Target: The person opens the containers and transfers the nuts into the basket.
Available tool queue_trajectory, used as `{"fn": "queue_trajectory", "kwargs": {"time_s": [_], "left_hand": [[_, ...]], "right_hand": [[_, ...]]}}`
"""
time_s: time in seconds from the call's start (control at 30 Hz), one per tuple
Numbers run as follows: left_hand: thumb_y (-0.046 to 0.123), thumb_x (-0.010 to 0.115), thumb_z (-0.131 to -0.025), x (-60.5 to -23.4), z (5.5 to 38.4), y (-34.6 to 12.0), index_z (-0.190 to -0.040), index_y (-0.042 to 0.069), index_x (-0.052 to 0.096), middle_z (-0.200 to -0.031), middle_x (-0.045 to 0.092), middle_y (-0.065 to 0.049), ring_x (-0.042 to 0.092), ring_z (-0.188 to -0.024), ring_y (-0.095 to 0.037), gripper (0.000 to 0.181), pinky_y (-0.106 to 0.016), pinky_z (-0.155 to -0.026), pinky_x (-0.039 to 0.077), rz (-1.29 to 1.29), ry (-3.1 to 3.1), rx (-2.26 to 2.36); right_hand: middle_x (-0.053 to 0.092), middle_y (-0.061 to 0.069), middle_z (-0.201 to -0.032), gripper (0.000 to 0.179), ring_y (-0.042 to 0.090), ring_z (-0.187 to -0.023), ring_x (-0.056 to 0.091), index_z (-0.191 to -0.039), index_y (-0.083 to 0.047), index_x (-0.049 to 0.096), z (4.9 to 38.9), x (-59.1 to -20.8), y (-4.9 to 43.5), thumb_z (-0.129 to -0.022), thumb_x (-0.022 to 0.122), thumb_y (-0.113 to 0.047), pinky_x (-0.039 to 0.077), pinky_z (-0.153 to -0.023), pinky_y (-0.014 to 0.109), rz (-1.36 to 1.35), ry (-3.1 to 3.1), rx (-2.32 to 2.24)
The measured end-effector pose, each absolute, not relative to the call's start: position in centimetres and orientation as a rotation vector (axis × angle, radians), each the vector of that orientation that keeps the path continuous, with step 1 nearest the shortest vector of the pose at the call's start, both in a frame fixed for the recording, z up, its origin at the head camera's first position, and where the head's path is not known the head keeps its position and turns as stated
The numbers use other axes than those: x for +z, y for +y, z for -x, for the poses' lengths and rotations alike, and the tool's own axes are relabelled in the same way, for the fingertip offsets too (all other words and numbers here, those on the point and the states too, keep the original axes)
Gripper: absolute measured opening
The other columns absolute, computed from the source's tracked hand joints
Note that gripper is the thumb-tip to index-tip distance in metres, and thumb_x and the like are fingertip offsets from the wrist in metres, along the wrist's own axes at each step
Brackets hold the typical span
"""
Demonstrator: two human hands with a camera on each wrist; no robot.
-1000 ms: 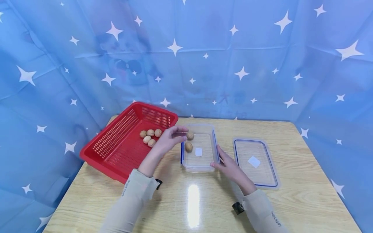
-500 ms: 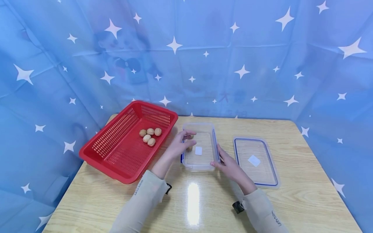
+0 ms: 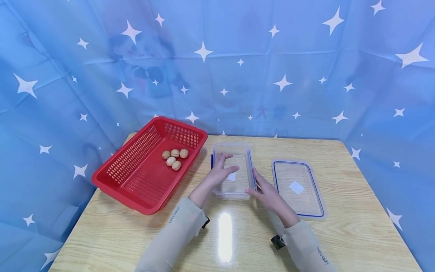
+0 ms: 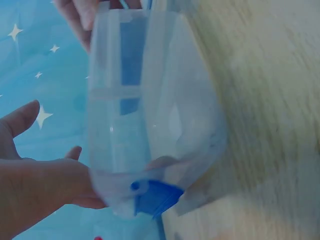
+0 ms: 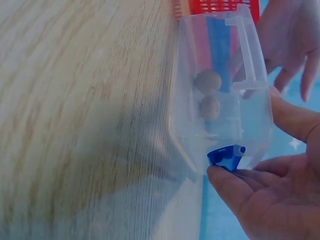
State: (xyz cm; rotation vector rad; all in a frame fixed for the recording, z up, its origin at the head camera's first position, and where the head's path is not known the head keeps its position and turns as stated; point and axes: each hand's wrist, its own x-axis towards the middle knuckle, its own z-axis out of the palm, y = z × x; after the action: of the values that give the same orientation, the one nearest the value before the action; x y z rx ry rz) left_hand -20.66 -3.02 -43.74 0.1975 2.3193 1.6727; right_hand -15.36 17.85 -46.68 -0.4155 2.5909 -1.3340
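A clear plastic food container (image 3: 242, 162) with blue latches stands uncovered on the table. My left hand (image 3: 219, 173) is over its left part, fingers spread and holding nothing; in the left wrist view thumb and fingers stand apart. At the container's right side, my right hand (image 3: 268, 192) grips the wall near the front corner, thumb at the rim, fingers outside by the blue latch (image 5: 226, 157). Two walnuts (image 5: 207, 82) show through the wall in the right wrist view; in the head view my left hand hides them.
A red plastic basket (image 3: 137, 206) stands left of the container, with several walnuts (image 3: 176, 165) towards its right side. The clear lid (image 3: 296, 204) with a blue seal lies flat at the right. A blue star-patterned curtain (image 3: 217, 75) hangs behind the wooden table (image 3: 360, 226).
My left hand has moved right and nearer to me, from the container's left edge to over its inside, covering the walnuts there. The right hand keeps its grip in place.
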Motion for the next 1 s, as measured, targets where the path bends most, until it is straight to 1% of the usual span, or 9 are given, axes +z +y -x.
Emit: {"fn": "queue_trajectory", "kwargs": {"time_s": [0.07,0.13,0.27,0.37,0.5,0.57,0.7,0.8,1.0], "left_hand": [[0.028,0.064,-0.095,-44.3,20.9,-2.5,-0.150,0.007,0.038,-0.167,-0.004,-0.021,0.002,-0.155,-0.041,0.064,-0.060,-0.124,0.013,-0.152,2.320,1.661],[0.028,0.065,-0.094,-45.0,21.2,-2.1,-0.151,0.005,0.036,-0.167,-0.006,-0.021,-0.003,-0.155,-0.040,0.068,-0.060,-0.124,0.012,-0.097,2.324,1.661],[0.027,0.065,-0.094,-46.2,21.4,-1.3,-0.153,0.005,0.033,-0.167,0.002,-0.020,0.017,-0.151,-0.043,0.071,-0.059,-0.121,0.023,-0.013,2.335,1.630],[0.029,0.064,-0.095,-46.7,21.5,-0.9,-0.154,0.006,0.032,-0.165,0.011,-0.020,0.031,-0.145,-0.043,0.071,-0.058,-0.118,0.029,-0.044,2.350,1.524],[0.024,0.064,-0.096,-47.4,21.9,-0.5,-0.150,0.001,0.038,-0.159,0.030,-0.023,0.037,-0.144,-0.041,0.064,-0.054,-0.119,0.033,-0.217,2.345,1.413],[0.018,0.065,-0.095,-47.7,22.0,-0.4,-0.146,-0.001,0.043,-0.152,0.043,-0.023,0.043,-0.140,-0.038,0.059,-0.050,-0.118,0.035,-0.298,2.310,1.414],[0.010,0.067,-0.092,-48.0,22.2,-0.4,-0.141,0.000,0.051,-0.140,0.057,-0.019,0.053,-0.132,-0.033,0.053,-0.045,-0.115,0.040,-0.385,2.210,1.417],[0.009,0.069,-0.090,-47.9,22.1,-0.4,-0.139,0.003,0.054,-0.135,0.061,-0.016,0.056,-0.128,-0.029,0.051,-0.043,-0.113,0.041,-0.394,2.178,1.394],[0.008,0.072,-0.087,-47.7,21.9,-0.5,-0.135,0.004,0.058,-0.132,0.063,-0.015,0.057,-0.125,-0.028,0.050,-0.042,-0.111,0.044,-0.383,2.188,1.378]], "right_hand": [[0.010,0.031,-0.163,0.082,0.051,-0.144,0.028,-0.157,0.006,0.007,15.4,-46.7,17.8,-0.099,0.061,-0.017,0.038,-0.110,0.055,0.413,2.591,-1.333],[0.010,0.031,-0.163,0.082,0.050,-0.144,0.027,-0.157,0.006,0.006,15.4,-46.7,17.7,-0.099,0.061,-0.016,0.037,-0.111,0.055,0.408,2.584,-1.337],[0.009,0.031,-0.163,0.082,0.051,-0.143,0.028,-0.157,0.005,0.006,15.4,-46.6,17.7,-0.099,0.061,-0.016,0.037,-0.111,0.055,0.394,2.574,-1.336],[0.010,0.030,-0.163,0.082,0.050,-0.143,0.029,-0.157,0.004,0.006,15.4,-46.5,17.7,-0.100,0.060,-0.017,0.038,-0.111,0.054,0.386,2.583,-1.316],[0.010,0.031,-0.163,0.082,0.050,-0.144,0.029,-0.157,0.004,0.006,15.4,-46.6,17.8,-0.100,0.060,-0.018,0.041,-0.109,0.053,0.390,2.578,-1.314],[0.010,0.031,-0.163,0.082,0.050,-0.144,0.028,-0.157,0.005,0.005,15.4,-46.6,17.8,-0.100,0.059,-0.017,0.041,-0.109,0.053,0.397,2.570,-1.322],[0.010,0.032,-0.162,0.081,0.050,-0.144,0.028,-0.157,0.006,0.006,15.4,-46.5,17.8,-0.100,0.059,-0.018,0.042,-0.109,0.052,0.410,2.576,-1.325],[0.010,0.032,-0.162,0.081,0.050,-0.144,0.027,-0.157,0.005,0.006,15.5,-46.6,17.9,-0.100,0.059,-0.019,0.042,-0.109,0.053,0.421,2.583,-1.325],[0.009,0.031,-0.163,0.082,0.049,-0.145,0.026,-0.157,0.005,0.006,15.4,-46.6,17.9,-0.100,0.060,-0.021,0.041,-0.110,0.053,0.421,2.574,-1.335]]}}
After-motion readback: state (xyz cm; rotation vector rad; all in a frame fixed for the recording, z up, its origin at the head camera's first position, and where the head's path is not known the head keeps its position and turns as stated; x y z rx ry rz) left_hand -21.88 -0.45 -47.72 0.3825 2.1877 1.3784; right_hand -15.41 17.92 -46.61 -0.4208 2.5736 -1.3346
